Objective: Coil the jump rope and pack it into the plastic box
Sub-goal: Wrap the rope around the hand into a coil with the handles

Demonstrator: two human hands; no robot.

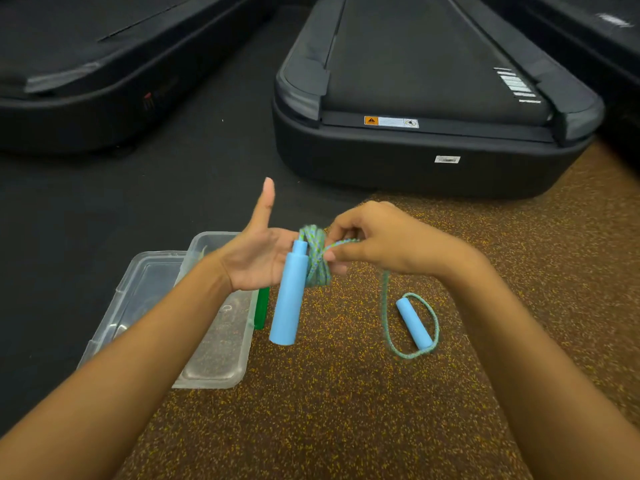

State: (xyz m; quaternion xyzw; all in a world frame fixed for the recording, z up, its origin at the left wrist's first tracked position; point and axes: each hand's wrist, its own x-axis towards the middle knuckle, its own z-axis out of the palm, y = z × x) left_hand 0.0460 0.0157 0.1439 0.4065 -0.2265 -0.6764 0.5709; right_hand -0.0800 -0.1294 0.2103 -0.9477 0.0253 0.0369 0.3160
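Note:
The blue-green braided jump rope (pixel 317 259) is wound in several turns around the fingers of my left hand (pixel 258 256), whose thumb points up. One light blue handle (pixel 289 299) hangs down from that coil. My right hand (pixel 375 239) pinches the free strand right beside the coil. From there the strand drops to the floor and loops around the second blue handle (pixel 414 323), which lies on the speckled mat. The clear plastic box (pixel 221 358) stands open on the floor under my left forearm.
The box's clear lid (pixel 138 292) lies just left of the box. A green object (pixel 261 308) sits at the box's right edge. A black treadmill (pixel 433 98) stands straight ahead, with another treadmill (pixel 104 64) at the far left. Brown speckled matting (pixel 346 410) covers the floor.

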